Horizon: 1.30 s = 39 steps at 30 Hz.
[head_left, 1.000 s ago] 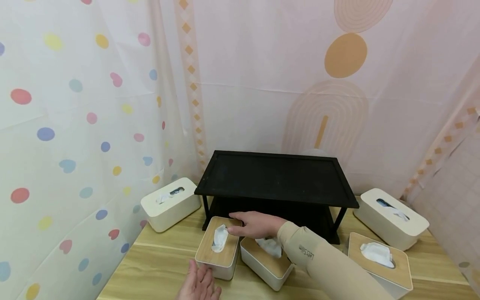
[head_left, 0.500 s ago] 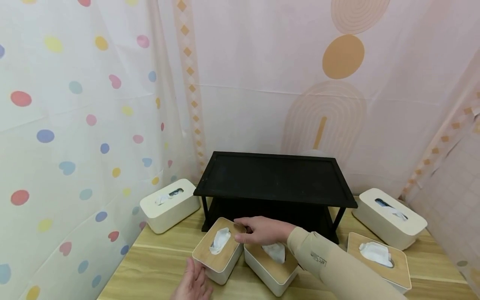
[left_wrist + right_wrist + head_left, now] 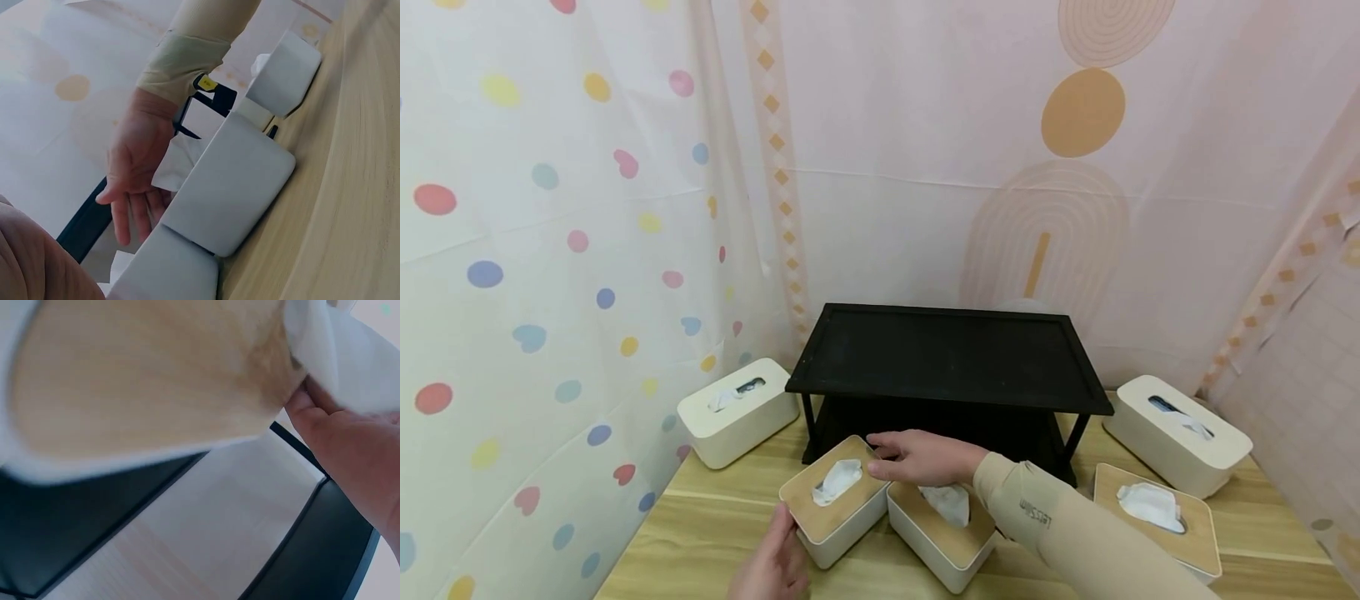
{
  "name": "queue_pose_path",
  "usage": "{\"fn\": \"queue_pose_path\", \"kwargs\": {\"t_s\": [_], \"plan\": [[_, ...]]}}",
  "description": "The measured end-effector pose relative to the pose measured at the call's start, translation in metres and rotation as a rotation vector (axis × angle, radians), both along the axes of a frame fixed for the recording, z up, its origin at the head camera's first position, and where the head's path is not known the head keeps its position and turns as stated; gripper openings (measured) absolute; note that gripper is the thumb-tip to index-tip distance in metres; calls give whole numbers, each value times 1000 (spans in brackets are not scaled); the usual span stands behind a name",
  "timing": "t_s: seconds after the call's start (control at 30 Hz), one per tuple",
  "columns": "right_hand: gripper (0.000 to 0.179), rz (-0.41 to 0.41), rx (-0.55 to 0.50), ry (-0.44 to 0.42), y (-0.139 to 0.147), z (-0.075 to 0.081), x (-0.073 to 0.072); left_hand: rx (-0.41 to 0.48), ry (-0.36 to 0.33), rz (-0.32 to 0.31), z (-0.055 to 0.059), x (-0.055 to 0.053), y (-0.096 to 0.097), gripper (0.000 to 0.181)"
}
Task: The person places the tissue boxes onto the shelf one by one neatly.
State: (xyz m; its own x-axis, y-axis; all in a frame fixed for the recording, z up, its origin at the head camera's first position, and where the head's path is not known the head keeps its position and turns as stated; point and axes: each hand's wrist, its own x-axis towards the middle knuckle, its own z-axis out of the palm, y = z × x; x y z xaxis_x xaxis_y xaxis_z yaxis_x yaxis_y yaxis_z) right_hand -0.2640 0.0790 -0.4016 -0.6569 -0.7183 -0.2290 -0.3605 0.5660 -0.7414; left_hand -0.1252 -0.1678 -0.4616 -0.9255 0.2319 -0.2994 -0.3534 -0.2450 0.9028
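Observation:
A tissue box [image 3: 842, 525] with a wooden lid and white sides sits turned at an angle before a black shelf. My left hand [image 3: 772, 558] is at its front left, the thumb touching the lid's corner; its fingers are partly hidden. My right hand [image 3: 934, 458] lies at the box's far right end, fingers extended toward it and thumb apart. Beneath that hand stands a second wooden-lidded tissue box [image 3: 951, 537], a white tissue standing out of its slot. The left wrist view shows the right hand [image 3: 134, 162] palm side, above a tissue [image 3: 178, 164].
The two-tier black shelf [image 3: 940, 358] stands behind the boxes. A cream tissue box [image 3: 737, 421] is at its left, another [image 3: 1172, 446] at its right. A further wooden-lidded box [image 3: 1198, 529] stands at right on the wood-grain table [image 3: 688, 533]. Curtains hang behind.
The left tissue box has turned clockwise, its front end swinging left. My left hand has shifted slightly left, its thumb now at the lid's corner. My right hand has moved a little right.

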Motion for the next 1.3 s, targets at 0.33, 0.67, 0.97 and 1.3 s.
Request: {"fn": "queue_pose_path", "kwargs": {"t_s": [0.33,0.67,0.97,1.3], "plan": [[66,-53,-89,-75,5,1,3,-80,-26,97,4,1,8,106],[67,-113,-131,-59,15,-5,-1,-327,69,91,12,-36,5,101],[66,-161,-133,1,15,-9,-6,-561,275,25,6,-88,-21,84],[49,-249,13,319,13,-16,-7,-1197,614,128,-5,-98,-31,57]]}}
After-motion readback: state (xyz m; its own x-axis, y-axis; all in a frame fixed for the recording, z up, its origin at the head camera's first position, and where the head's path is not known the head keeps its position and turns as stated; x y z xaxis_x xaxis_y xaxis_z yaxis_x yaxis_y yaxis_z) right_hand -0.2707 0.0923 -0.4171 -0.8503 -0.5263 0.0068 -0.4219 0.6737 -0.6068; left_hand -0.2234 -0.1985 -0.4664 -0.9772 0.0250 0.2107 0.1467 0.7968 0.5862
